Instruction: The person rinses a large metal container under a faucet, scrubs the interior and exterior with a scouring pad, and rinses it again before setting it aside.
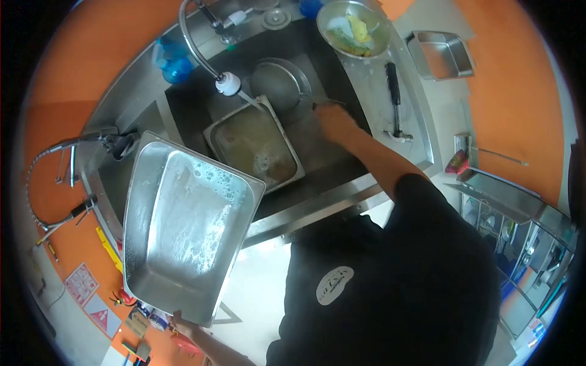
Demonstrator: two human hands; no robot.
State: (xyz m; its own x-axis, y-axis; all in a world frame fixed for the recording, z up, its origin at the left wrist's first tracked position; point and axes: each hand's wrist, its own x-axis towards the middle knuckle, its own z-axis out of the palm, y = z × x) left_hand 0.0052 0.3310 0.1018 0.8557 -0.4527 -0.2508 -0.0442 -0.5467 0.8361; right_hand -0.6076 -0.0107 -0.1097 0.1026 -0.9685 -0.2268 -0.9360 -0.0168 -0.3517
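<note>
My left hand [182, 324] grips the lower rim of a large, deep steel pan [183, 210], which is tilted up at the sink's front edge. Suds and water drops cover the pan's inner bottom. Over the sink [336, 155], my right hand [334, 122] is closed, with a small dark piece showing at its fingers; what it holds is blurred. Near it lies a round metal pan [278, 85]. Water from the spray faucet [228, 84] runs toward a smaller rectangular steel pan [253, 146] holding cloudy water.
A steel bowl [326, 43] with sponges or cloths stands on the right of the counter, above a black-handled tool [394, 91]. A blue bottle [176, 68] is by the sink's left side. Another steel pan [439, 55] sits at far right, above a rack of utensils [519, 244].
</note>
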